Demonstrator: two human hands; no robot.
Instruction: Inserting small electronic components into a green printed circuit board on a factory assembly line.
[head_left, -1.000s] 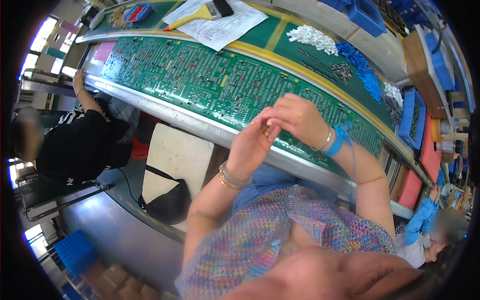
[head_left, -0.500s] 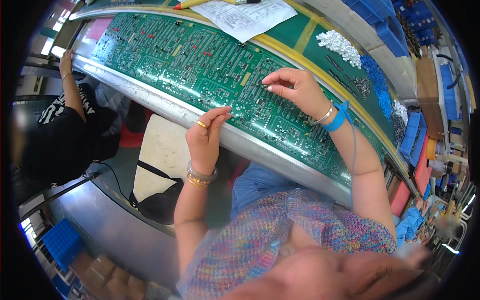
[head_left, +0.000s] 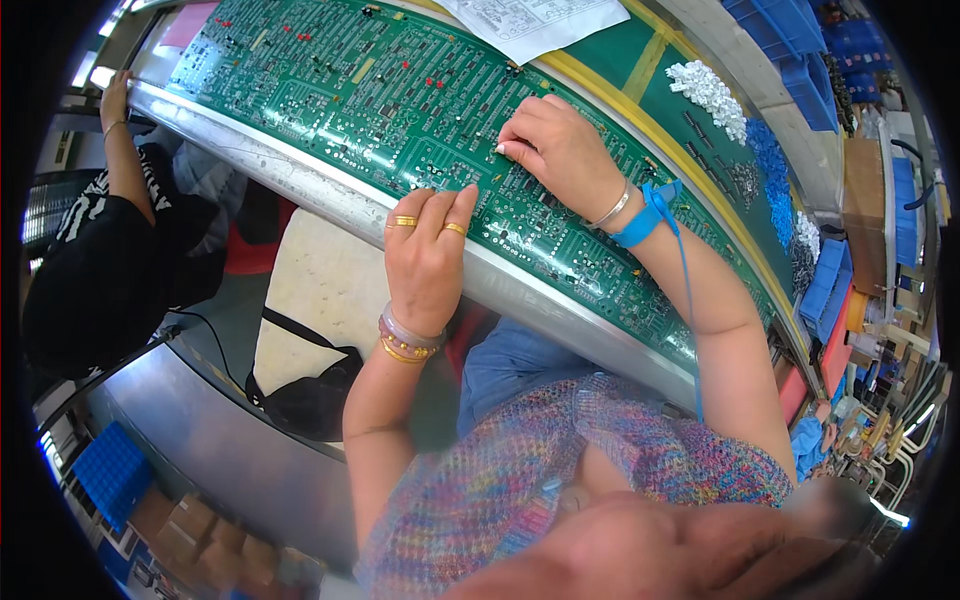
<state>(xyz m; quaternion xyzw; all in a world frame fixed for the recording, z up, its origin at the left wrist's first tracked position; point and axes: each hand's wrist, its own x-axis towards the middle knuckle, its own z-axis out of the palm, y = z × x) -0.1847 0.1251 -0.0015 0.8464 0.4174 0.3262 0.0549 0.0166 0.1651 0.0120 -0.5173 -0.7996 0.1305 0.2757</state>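
A long green circuit board [head_left: 330,130], dense with small parts, lies along a metal rail [head_left: 270,160]. My left hand [head_left: 428,262], with rings and bangles, is at the board's near edge, fingers drawn together and tips on or just over the board. Whatever it may pinch is hidden. My right hand [head_left: 568,160] wears a blue wrist strap [head_left: 645,220] with a cord. It is bent down over the middle of the board, thumb and fingers closed together at the surface. Any part between those fingertips is too small or covered to make out.
On the green bench beyond lie a printed sheet [head_left: 545,22], white connectors [head_left: 706,95], black strips [head_left: 697,135] and blue parts [head_left: 768,185]. Blue bins [head_left: 825,285] stand at the right. Another person [head_left: 110,260] is at the left, a hand on the rail.
My right hand has come down and slightly left onto the board. My left hand has moved up and right, turning its back upward, to the board's edge. The view has shifted a little.
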